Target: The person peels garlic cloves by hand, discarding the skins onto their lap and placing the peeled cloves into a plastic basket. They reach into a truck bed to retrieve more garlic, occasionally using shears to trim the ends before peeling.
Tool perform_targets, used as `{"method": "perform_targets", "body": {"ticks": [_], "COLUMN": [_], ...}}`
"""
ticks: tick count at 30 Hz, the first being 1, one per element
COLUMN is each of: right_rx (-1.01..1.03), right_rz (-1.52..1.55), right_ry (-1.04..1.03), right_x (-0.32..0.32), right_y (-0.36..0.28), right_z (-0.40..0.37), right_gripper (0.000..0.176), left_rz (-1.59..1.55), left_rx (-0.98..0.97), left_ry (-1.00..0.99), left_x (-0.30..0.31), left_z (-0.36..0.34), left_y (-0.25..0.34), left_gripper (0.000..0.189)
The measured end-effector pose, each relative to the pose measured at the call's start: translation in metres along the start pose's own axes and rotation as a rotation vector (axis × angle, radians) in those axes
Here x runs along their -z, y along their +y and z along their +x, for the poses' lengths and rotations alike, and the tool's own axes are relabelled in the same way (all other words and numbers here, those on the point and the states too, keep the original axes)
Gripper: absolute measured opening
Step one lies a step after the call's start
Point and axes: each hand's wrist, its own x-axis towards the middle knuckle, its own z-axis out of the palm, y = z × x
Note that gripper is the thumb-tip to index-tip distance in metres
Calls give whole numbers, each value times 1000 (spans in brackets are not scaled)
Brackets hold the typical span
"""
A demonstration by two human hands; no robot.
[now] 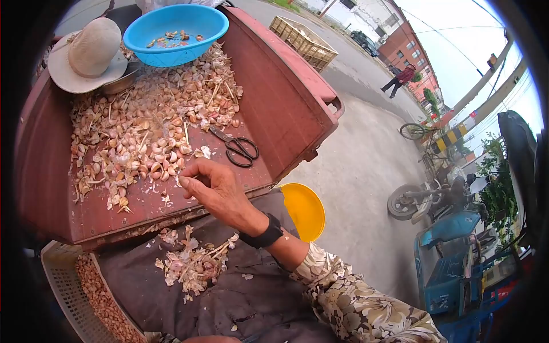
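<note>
My right hand (213, 186), a dark band on its wrist, hovers over the front edge of the red cart bed (251, 114). Its thumb and fingers are pinched together; what sits between them, if anything, is too small to name. Just beyond it lie loose garlic cloves (157, 166) at the front of a large heap. Black-handled scissors (241, 150) rest on the bed to the right of the heap. Only a strip of my left hand (211, 339) shows at the bottom edge, its fingers hidden. Garlic skins and stalks (197, 263) lie on the dark cloth across my lap.
A blue basin (177, 54) with some cloves and a pale hat (88, 54) sit at the back of the heap. A crate of cloves (60, 274) stands lower left, a yellow bucket (306, 211) at right. Beyond are a motorcycle (429, 200) and a walking person (399, 80).
</note>
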Motion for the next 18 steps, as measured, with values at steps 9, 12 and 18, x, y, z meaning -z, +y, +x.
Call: {"method": "perform_targets", "body": {"ticks": [9,12,18], "right_rx": [63,110,134], "right_rz": [-805,-808,-1085], "right_ry": [-14,-11,-152], "right_x": [-17,-35,-41], "right_y": [115,122,115], "right_z": [81,87,84], "right_gripper": [17,17,25], "left_rz": [-141,-113,123], "left_rx": [-61,-49,97], "left_ry": [-62,-70,-125], "left_x": [-1,7,33], "left_z": [10,13,-1], "left_y": [-24,-22,15], "left_gripper": [29,32,41]}}
